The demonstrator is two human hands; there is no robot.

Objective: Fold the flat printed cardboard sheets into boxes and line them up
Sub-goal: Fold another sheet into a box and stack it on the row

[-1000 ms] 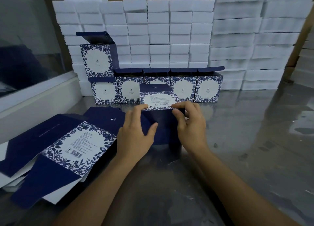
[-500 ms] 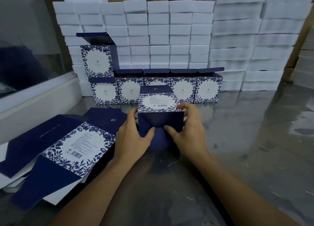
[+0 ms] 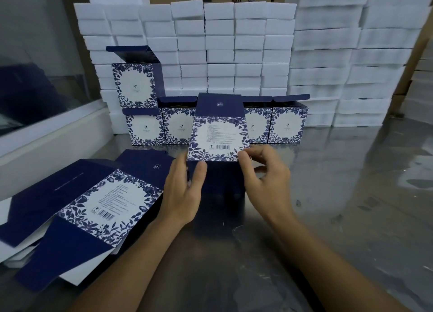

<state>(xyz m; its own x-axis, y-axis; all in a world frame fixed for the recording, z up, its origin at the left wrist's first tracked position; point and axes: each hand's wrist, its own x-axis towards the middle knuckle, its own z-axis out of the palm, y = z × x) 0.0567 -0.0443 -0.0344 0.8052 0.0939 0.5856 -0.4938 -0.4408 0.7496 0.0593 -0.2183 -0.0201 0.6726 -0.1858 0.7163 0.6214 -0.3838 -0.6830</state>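
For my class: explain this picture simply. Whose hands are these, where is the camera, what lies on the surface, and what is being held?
The camera sits on a person's head, looking forward and down. Their left hand and right hand hold a half-folded box with a blue leaf print, its barcode panel facing us. Flat printed sheets lie stacked at the left on the shiny table. Finished boxes stand in a row behind, one stacked higher, before walls of white foam blocks.

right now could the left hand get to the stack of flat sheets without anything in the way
Probably yes: the stack of flat sheets lies right beside the left hand, nothing between, though that hand would have to let go of the box.
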